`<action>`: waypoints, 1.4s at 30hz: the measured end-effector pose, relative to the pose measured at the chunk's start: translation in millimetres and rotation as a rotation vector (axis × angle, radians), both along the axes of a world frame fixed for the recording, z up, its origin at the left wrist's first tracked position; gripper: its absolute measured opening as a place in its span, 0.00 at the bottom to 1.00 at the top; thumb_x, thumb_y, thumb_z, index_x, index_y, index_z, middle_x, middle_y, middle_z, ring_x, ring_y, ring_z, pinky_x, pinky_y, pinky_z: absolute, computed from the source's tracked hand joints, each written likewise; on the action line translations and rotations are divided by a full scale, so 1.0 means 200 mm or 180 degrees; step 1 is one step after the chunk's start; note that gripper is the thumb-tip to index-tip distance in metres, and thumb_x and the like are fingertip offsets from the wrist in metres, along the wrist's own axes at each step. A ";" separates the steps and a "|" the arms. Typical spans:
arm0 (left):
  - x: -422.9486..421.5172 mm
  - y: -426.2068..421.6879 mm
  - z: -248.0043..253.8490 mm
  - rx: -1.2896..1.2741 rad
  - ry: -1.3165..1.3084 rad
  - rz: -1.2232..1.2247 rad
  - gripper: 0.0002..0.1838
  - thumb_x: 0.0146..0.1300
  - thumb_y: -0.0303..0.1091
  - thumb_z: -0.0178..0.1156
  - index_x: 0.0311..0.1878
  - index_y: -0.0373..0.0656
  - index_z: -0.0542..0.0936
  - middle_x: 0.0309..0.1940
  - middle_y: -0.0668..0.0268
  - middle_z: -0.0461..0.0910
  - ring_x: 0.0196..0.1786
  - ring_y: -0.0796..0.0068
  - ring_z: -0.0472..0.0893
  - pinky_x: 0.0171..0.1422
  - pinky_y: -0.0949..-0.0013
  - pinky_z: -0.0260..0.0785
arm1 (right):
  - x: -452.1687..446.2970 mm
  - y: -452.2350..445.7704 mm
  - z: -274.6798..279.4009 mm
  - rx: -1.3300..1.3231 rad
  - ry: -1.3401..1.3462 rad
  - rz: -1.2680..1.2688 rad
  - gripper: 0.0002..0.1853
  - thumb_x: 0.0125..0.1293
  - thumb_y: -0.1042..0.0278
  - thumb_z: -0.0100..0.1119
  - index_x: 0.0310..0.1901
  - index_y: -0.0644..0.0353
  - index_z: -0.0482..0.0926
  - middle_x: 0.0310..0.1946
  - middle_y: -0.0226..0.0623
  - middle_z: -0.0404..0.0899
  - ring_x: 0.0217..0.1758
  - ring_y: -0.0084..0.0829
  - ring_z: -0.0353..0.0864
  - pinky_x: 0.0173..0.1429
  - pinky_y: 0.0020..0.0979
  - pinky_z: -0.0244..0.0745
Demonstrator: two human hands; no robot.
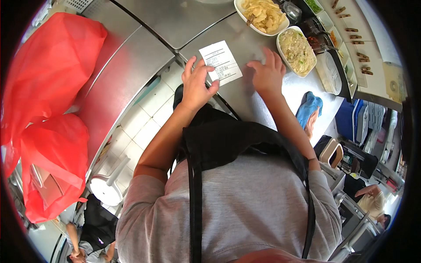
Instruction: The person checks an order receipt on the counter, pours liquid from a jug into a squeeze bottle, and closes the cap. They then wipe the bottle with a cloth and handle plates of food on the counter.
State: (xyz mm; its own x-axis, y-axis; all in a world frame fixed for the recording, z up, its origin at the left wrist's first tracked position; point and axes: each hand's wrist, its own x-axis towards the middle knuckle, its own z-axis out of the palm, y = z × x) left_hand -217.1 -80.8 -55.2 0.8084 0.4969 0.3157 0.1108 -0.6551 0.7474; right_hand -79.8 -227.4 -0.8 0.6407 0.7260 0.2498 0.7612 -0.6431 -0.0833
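A white printed receipt lies on the steel counter in front of me, slightly tilted. My left hand is at its left edge, fingers spread, with a fingertip over the paper and the thumb by its lower corner. To the right of the receipt, my right hand hovers over the counter with its fingers apart and nothing in it. Just beyond that hand stands a white bowl of pale, shredded-looking food with green bits. Behind it is another white bowl, heaped with yellowish chips or crisps.
Red bags cover the left counter. A blue cloth lies right of my right forearm. A lidded clear container and sauce tubs with spoons line the right edge, below several wooden clips. Other people are in the background.
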 end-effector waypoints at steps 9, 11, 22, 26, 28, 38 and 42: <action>0.00 0.00 0.03 0.0069 0.0199 -0.0087 0.23 0.41 0.32 0.62 0.44 0.46 0.69 0.54 0.61 0.66 0.62 0.49 0.51 0.61 0.52 0.43 | 0.00 -0.11 -0.11 0.0609 0.0600 -0.0517 0.16 0.46 0.76 0.50 0.38 0.45 0.76 0.50 0.39 0.64 0.55 0.44 0.59 0.57 0.43 0.54; -0.01 0.00 0.05 0.0178 0.0264 -0.0167 0.24 0.43 0.32 0.61 0.47 0.46 0.69 0.54 0.61 0.66 0.62 0.49 0.52 0.61 0.52 0.42 | -0.01 -0.11 -0.12 0.0675 0.0608 -0.0499 0.16 0.47 0.75 0.51 0.39 0.46 0.75 0.51 0.39 0.63 0.56 0.44 0.59 0.57 0.44 0.53; 0.03 0.04 0.11 0.0612 0.0226 -0.0131 0.23 0.42 0.29 0.62 0.45 0.46 0.72 0.43 0.64 0.70 0.52 0.57 0.62 0.55 0.56 0.49 | -0.25 -0.10 0.01 0.0161 0.1075 -0.0110 0.47 0.34 0.51 0.68 0.60 0.45 0.56 0.60 0.48 0.49 0.64 0.54 0.45 0.59 0.60 0.43; 0.05 0.03 0.13 0.0689 0.0491 -0.0148 0.21 0.43 0.28 0.60 0.45 0.47 0.73 0.36 0.63 0.72 0.45 0.61 0.68 0.52 0.58 0.53 | -0.35 -0.05 -0.05 -0.0278 0.0893 0.0574 0.59 0.23 0.46 0.71 0.63 0.42 0.49 0.63 0.46 0.43 0.65 0.55 0.40 0.57 0.64 0.45; 0.04 0.06 0.11 0.0778 0.0461 -0.0255 0.19 0.45 0.26 0.58 0.44 0.47 0.73 0.32 0.62 0.72 0.40 0.61 0.71 0.48 0.59 0.58 | -0.35 -0.02 -0.03 -0.0501 0.0690 0.0716 0.59 0.22 0.46 0.71 0.63 0.43 0.50 0.63 0.47 0.43 0.65 0.54 0.41 0.56 0.64 0.46; 0.57 0.92 1.13 0.1722 -0.0657 0.0165 0.18 0.49 0.20 0.47 0.45 0.45 0.72 0.32 0.53 0.70 0.34 0.50 0.73 0.37 0.57 0.67 | -0.10 0.10 0.01 0.0710 0.0972 0.0910 0.38 0.36 0.56 0.67 0.54 0.54 0.64 0.52 0.45 0.61 0.53 0.47 0.60 0.53 0.48 0.57; 0.87 1.30 1.68 0.2342 -0.0894 0.0631 0.18 0.48 0.21 0.47 0.45 0.44 0.72 0.36 0.53 0.70 0.39 0.51 0.73 0.42 0.58 0.67 | 0.06 0.11 -0.08 0.1233 0.1119 0.0997 0.26 0.40 0.62 0.64 0.44 0.56 0.71 0.44 0.40 0.68 0.46 0.42 0.66 0.49 0.40 0.63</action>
